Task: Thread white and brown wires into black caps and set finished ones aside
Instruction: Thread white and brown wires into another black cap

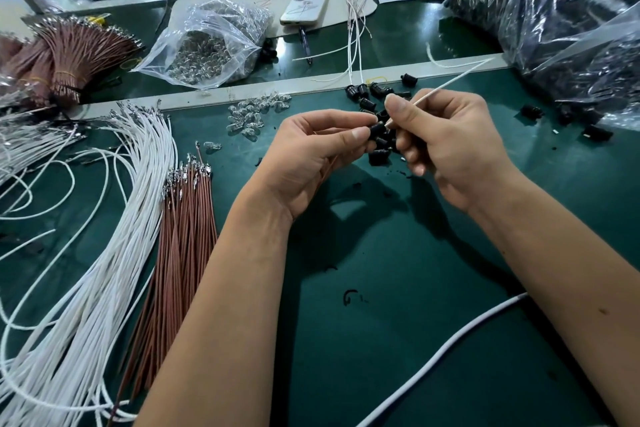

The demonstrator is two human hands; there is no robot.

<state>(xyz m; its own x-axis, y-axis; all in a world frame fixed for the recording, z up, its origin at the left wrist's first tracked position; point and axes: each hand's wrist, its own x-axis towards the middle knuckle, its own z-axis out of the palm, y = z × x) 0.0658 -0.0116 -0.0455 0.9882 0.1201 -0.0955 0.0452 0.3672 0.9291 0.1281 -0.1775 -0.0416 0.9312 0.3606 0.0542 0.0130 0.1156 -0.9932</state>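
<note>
- A black cap is pinched between thumb and fingertips of the left hand, held above the middle of the green surface.
- A brown wire is seen running under the left palm; where its end lies cannot be told.
- A white wire is pinched by the right hand between thumb and forefinger; the wire is angled up toward the far right, its near end brought to the cap.
- Both grips are thus clamped: left on the cap, right on the white wire.
- Loose black caps are scattered just behind and under the hands.
- Finished caps with wires are laid near the far edge, beside a white phone.
- A bundle of white wires is spread along the left edge; a bundle of brown wires lies just beside it, nearer the middle.
- Small clear bulbs are heaped behind the left hand; a clear bag of bulbs is set further back.
- A large bag of black caps is kept at the far right corner.
- Tied brown wire bunches are stacked at the far left.
- A white cable crosses the near right part of the surface.
</note>
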